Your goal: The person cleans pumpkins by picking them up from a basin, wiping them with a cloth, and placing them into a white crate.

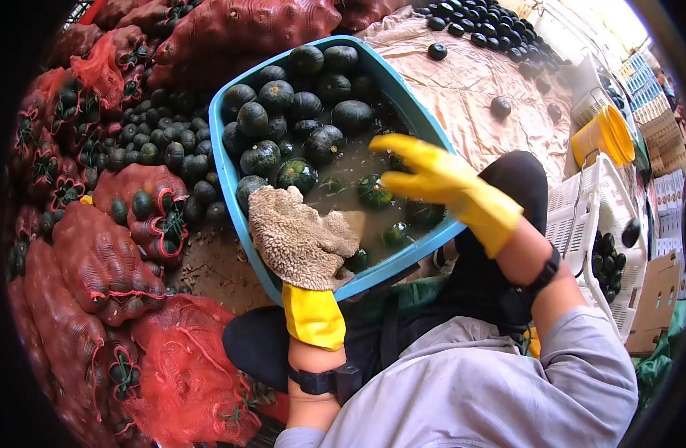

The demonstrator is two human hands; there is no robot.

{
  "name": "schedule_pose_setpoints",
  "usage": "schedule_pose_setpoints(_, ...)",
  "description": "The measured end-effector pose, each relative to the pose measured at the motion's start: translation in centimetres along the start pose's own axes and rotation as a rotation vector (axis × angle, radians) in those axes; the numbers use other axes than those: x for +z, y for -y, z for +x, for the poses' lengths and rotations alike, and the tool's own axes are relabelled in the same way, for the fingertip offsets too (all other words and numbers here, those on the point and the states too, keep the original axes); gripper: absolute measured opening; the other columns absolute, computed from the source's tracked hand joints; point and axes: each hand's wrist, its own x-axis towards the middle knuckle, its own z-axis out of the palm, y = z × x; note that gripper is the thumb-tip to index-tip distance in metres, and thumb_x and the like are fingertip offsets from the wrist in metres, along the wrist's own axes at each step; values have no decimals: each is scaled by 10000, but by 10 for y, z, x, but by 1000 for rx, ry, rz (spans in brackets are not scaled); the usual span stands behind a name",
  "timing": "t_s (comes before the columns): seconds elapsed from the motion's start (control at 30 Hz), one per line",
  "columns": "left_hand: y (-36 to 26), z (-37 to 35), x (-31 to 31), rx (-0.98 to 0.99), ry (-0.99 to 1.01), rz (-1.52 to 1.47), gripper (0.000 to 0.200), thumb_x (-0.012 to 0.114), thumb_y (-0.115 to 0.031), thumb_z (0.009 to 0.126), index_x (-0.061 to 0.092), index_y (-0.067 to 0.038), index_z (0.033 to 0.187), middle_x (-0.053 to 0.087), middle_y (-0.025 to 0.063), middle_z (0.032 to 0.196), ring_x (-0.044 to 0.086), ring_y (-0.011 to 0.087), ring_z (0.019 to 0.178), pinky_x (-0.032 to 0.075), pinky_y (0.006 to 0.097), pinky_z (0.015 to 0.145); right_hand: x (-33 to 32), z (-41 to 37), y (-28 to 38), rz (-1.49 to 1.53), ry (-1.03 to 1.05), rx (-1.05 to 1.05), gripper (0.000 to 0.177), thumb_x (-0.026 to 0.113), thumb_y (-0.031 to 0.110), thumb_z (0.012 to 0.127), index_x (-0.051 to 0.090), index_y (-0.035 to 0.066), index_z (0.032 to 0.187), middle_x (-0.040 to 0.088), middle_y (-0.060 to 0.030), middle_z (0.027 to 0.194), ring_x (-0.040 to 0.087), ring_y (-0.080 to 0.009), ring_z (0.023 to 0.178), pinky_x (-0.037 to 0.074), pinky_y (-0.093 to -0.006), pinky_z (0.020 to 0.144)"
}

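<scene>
A blue plastic tub [217, 160] holds murky water and many small dark-green pumpkins [276, 95], piled at its far and left side. My left hand [313, 317], in a yellow rubber glove, is at the tub's near-left edge, holding a beige terry cloth [302, 239] draped over it; the cloth hides its fingers. My right hand [436, 175], gloved in yellow too, hovers over the right side of the water with fingers spread and nothing in them. Just beside its fingertips, a wet striped pumpkin [373, 191] sits partly under the water.
Red mesh sacks [108, 261] of pumpkins crowd the left, with loose pumpkins [160, 138] between them. On a tan sheet [470, 75] at the back lie more pumpkins. To the right stand a yellow bucket [598, 138], a white crate [582, 216] and a cardboard box [654, 302].
</scene>
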Motion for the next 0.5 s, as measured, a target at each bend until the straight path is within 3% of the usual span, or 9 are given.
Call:
schedule_pose_setpoints(0.03, 0, 1, 2, 8, -4, -10, 422, 792, -502, 756, 785, -156, 996, 740, 77, 1150, 666, 296, 1230, 474, 536, 1086, 47, 11, -45, -282, 91, -25, 840, 794, 429, 919, 480, 138, 1642, 608, -226, 1540, 572, -395, 1441, 456, -470, 1210)
schedule_pose_setpoints(0.07, -1, 2, 4, 15, -6, -19, 424, 792, -496, 756, 781, -151, 1001, 738, 84, 1150, 664, 302, 1231, 470, 536, 1093, 63, 25, -42, -262, 338, 179, 888, 785, 445, 914, 422, 195, 1685, 429, -267, 1696, 468, -405, 1544, 423, -471, 1253)
schedule_pose_setpoints(0.1, -1, 4, 5, 20, -12, -27, 426, 791, -490, 757, 778, -145, 1006, 736, 91, 1149, 662, 309, 1232, 465, 535, 1100, 98, 26, -66, -488, 325, 101, 955, 806, 427, 880, 387, 177, 1701, 415, -291, 1695, 475, -441, 1528, 429, -470, 1247)
schedule_pose_setpoints(0.23, -5, 11, 10, 41, -33, -65, 435, 789, -466, 759, 762, -123, 1025, 727, 117, 1148, 654, 334, 1235, 447, 532, 1130, 120, 44, -63, -410, 383, 360, 896, 825, 297, 872, 443, 148, 1669, 429, -270, 1693, 465, -432, 1538, 433, -472, 1241)
schedule_pose_setpoints(0.3, -8, 13, 14, 52, -42, -82, 440, 788, -453, 760, 755, -112, 1035, 723, 131, 1147, 650, 346, 1237, 438, 531, 1144, 121, 47, -87, -414, 420, 260, 758, 782, 210, 918, 514, 170, 1627, 459, -238, 1683, 475, -395, 1541, 414, -467, 1256)
schedule_pose_setpoints(0.37, -10, 11, 15, 64, -73, -107, 445, 787, -441, 761, 747, -101, 1044, 718, 144, 1146, 646, 359, 1238, 429, 529, 1159, 119, 43, -128, -308, 480, -28, 642, 738, 124, 965, 585, 191, 1585, 490, -205, 1674, 485, -358, 1543, 395, -462, 1270)
schedule_pose_setpoints(0.4, -10, 7, 16, 72, -87, -118, 447, 786, -435, 761, 744, -95, 1049, 716, 151, 1146, 644, 365, 1239, 424, 529, 1166, 115, 46, -117, 8, 524, 96, 640, 752, 131, 972, 577, 173, 1586, 507, -201, 1653, 498, -347, 1529, 393, -454, 1272)
schedule_pose_setpoints(0.47, -13, 3, 13, 90, -124, -145, 453, 785, -423, 762, 736, -84, 1059, 712, 164, 1145, 640, 377, 1241, 415, 527, 1181, 117, 45, -90, 1101, 486, 559, 641, 779, 145, 985, 561, 136, 1588, 541, -192, 1613, 526, -325, 1500, 389, -439, 1277)
schedule_pose_setpoints(0.5, -14, 1, 11, 105, -149, -157, 456, 785, -417, 763, 732, -78, 1063, 709, 171, 1145, 638, 384, 1242, 410, 526, 1188, 118, 42, -75, 1485, 429, 647, 644, 793, 151, 992, 554, 118, 1589, 558, -187, 1593, 539, -313, 1486, 388, -431, 1279)
